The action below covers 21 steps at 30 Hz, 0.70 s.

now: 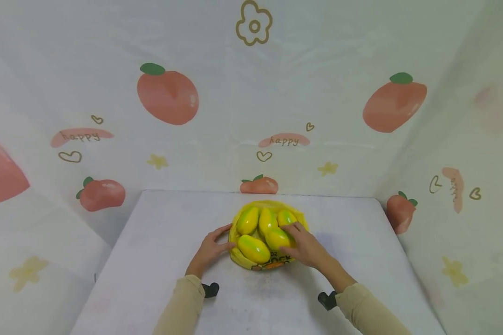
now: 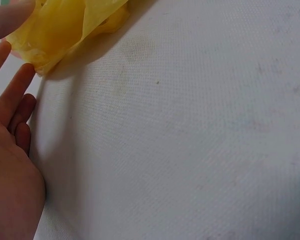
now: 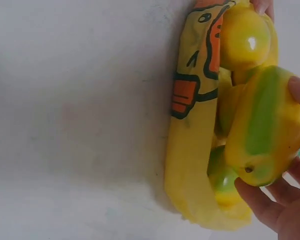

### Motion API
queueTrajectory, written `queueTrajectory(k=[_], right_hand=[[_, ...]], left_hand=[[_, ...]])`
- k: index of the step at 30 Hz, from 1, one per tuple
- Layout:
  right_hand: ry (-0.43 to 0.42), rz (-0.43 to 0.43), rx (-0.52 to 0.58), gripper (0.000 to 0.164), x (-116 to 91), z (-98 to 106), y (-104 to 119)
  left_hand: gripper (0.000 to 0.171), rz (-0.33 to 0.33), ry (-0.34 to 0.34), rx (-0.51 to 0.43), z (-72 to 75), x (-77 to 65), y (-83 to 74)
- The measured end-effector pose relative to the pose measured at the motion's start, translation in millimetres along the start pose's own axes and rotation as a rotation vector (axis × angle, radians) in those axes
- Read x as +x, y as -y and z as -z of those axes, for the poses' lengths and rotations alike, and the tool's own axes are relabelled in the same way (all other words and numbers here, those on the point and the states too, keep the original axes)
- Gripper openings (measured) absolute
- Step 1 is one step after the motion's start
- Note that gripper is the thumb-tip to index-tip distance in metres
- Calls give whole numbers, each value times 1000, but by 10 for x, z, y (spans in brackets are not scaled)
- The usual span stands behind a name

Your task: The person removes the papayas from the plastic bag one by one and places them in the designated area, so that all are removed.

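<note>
A yellow plastic bag (image 1: 240,261) stands on the table with its mouth spread, holding several yellow-green mangoes. My right hand (image 1: 307,247) grips one mango (image 1: 277,238) at the bag's right side. In the right wrist view, thumb and fingers lie around this mango (image 3: 267,125), which sits over the others. My left hand (image 1: 210,250) is at the bag's left side, its fingers extended and thumb at the rim. The left wrist view shows these fingers (image 2: 15,92) nearly straight against the yellow plastic (image 2: 55,30). Another mango (image 1: 253,249) lies at the front of the bag, near the left thumb.
The white table (image 1: 159,288) reaches out around the bag on all sides. A white cloth (image 1: 218,93) printed with fruit, flowers and "happy" hangs behind and at both sides. Dark straps (image 1: 211,290) sit at the wrists. Orange and black cartoon print (image 3: 195,70) marks the bag's front.
</note>
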State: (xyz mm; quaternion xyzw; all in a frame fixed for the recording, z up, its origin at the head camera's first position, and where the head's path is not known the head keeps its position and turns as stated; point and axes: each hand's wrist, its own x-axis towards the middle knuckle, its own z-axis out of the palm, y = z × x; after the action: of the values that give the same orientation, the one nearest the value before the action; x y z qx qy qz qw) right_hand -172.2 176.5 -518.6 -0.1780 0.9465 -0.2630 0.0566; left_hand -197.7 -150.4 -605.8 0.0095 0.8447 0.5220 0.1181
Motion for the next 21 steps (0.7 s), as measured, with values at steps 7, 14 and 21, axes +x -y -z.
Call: queueTrajectory(k=[7, 14, 21], right_hand=[[-34, 23, 24, 62, 46, 14, 34], [-141, 18, 35, 64, 82, 86, 55], [-219, -23, 75, 64, 95, 226, 1]], left_hand=[[66, 14, 0, -14, -1, 6, 8], [66, 4, -2, -18, -12, 18, 38], [66, 13, -8, -14, -10, 30, 47]])
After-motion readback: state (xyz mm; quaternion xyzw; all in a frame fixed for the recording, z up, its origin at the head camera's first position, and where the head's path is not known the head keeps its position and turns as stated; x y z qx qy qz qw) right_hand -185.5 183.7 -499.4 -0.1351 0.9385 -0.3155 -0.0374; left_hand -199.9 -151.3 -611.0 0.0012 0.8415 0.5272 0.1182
